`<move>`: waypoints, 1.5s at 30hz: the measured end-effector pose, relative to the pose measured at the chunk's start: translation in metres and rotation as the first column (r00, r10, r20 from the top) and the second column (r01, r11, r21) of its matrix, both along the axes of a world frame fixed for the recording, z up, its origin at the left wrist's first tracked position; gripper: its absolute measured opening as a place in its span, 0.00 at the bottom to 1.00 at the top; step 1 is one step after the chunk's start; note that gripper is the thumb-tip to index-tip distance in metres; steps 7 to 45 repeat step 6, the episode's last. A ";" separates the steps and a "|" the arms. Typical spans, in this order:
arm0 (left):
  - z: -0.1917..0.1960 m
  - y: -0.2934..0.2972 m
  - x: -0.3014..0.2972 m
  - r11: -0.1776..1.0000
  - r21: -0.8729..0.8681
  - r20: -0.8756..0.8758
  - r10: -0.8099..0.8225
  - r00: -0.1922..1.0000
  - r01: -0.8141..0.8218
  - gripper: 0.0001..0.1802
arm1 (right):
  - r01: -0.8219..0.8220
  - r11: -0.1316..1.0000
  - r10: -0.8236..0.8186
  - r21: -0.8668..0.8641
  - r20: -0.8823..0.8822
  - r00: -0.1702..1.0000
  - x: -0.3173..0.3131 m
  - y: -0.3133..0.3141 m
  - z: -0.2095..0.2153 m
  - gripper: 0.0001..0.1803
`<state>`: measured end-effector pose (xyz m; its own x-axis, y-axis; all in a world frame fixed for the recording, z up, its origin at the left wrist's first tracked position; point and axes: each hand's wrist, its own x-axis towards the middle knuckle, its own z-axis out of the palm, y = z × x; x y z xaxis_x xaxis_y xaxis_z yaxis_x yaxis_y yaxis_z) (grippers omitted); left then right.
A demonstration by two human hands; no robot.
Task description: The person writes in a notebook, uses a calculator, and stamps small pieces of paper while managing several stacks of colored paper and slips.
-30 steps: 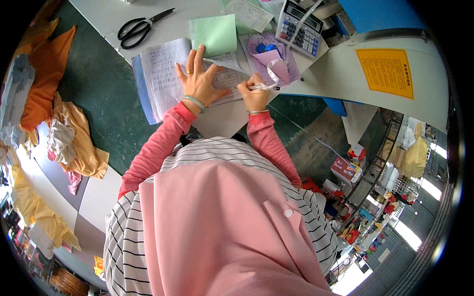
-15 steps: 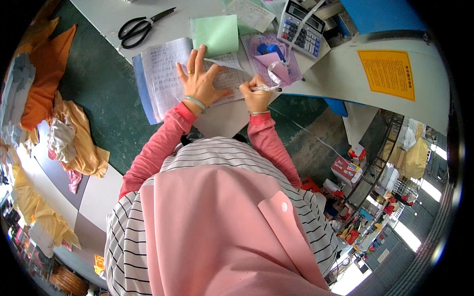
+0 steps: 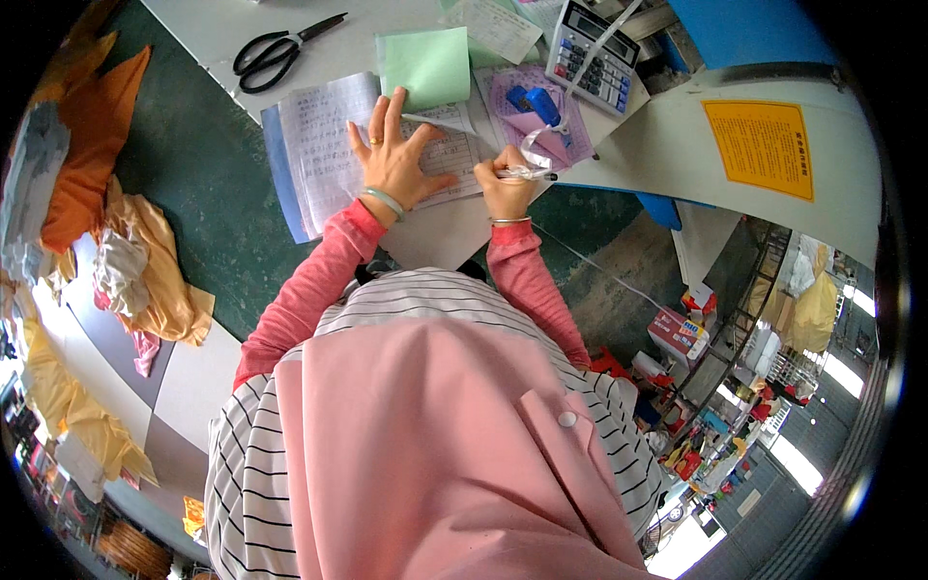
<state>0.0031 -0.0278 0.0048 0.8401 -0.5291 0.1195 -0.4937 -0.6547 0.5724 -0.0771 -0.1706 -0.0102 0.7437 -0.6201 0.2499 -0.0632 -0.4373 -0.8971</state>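
Observation:
An open notebook (image 3: 329, 145) with handwritten pages and a blue cover edge lies at the table's front. My left hand (image 3: 394, 159) rests on it palm down, fingers spread. Its fingertips touch the lower edge of a green paper slip (image 3: 425, 66). My right hand (image 3: 505, 186) is closed around a pen (image 3: 522, 175), over the right side of the page. A white ribbon-like strip (image 3: 535, 150) runs up from the pen. Just beyond lies a purple printed sheet (image 3: 493, 87), with a blue object (image 3: 537, 104), perhaps a small stapler, and a pink slip on it.
Black-handled scissors (image 3: 275, 58) lie at the far left of the table (image 3: 208, 29). A calculator (image 3: 592, 60) with a white strap across it stands at the far right. A yellow notice (image 3: 759, 148) is on the right-hand surface. Orange and tan cloth (image 3: 159, 261) hangs at left.
My right hand, with the pen, has shifted very slightly to the right. My left hand stays spread on the notebook. The flap of the pink apron has moved a little.

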 end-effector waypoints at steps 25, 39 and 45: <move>0.005 0.001 -0.001 1.000 -0.004 -0.012 -0.005 1.000 0.005 0.31 | -0.017 0.999 0.017 -0.039 0.002 1.000 0.000 -0.003 -0.003 0.15; 0.005 0.001 -0.001 1.000 -0.004 -0.012 -0.005 1.000 0.005 0.31 | -0.017 0.999 0.017 -0.039 0.002 1.000 0.000 -0.003 -0.003 0.15; 0.005 0.001 -0.001 1.000 -0.004 -0.012 -0.005 1.000 0.005 0.31 | -0.017 0.999 0.017 -0.039 0.002 1.000 0.000 -0.003 -0.003 0.15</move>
